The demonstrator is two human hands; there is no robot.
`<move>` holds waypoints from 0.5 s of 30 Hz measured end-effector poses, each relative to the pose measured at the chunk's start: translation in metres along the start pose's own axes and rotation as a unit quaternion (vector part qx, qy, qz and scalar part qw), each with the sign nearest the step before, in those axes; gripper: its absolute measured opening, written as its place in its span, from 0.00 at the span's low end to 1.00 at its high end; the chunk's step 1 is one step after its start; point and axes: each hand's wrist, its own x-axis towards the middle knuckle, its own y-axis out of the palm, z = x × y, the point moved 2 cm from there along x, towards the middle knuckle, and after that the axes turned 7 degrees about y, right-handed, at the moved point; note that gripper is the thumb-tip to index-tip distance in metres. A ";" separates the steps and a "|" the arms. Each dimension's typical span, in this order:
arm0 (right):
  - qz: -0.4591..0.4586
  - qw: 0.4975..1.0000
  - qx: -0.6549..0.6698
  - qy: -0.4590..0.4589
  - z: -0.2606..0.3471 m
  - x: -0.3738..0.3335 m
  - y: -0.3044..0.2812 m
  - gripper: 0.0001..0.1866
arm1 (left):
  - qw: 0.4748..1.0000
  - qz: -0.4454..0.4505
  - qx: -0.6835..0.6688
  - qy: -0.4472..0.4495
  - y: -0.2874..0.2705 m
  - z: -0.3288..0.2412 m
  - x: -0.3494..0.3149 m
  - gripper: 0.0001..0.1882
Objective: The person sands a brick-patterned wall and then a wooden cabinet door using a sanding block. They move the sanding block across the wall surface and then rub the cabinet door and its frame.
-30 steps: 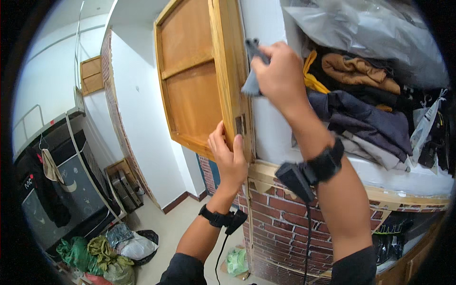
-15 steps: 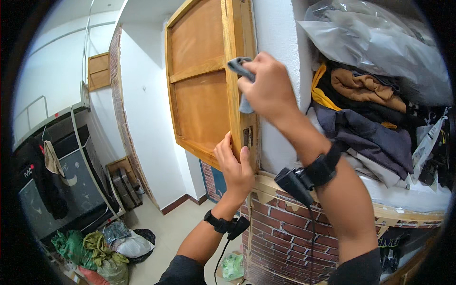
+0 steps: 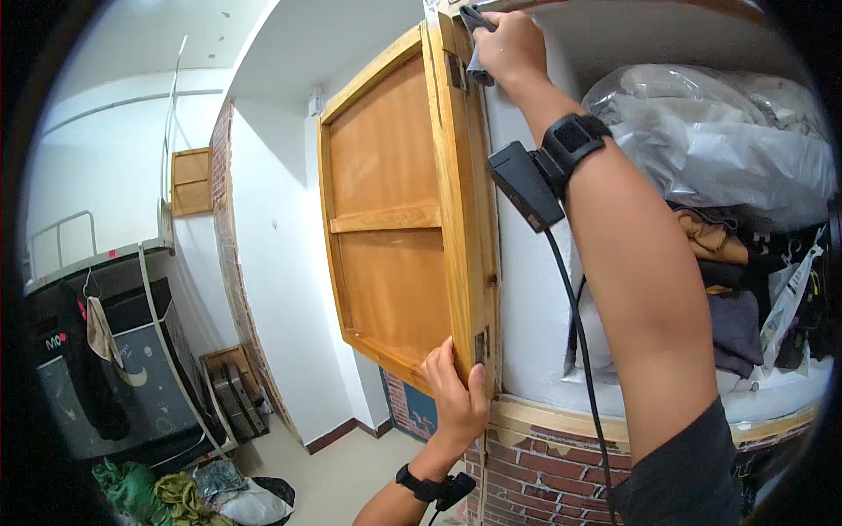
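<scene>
A wooden cupboard door stands swung open to the left of a white cupboard frame. My left hand grips the door's lower hinge-side corner. My right hand is raised to the door's top corner, closed on a grey cloth pressed against the white frame by the upper hinge. A black band with a small device and cable sits on each wrist.
The open cupboard holds a big clear plastic bag and piled clothes. A brick-pattern ledge runs below it. At the lower left stand a dark cabinet, hanging clothes and bags on the floor.
My right hand has climbed with the cloth from the door's middle height to its top corner. The view tilted upward; my left hand stayed on the lower corner.
</scene>
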 end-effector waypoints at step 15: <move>0.117 0.991 0.020 -0.059 -0.001 -0.151 -0.030 0.17 | 0.999 -0.008 -0.040 -0.015 0.001 0.002 -0.003 0.29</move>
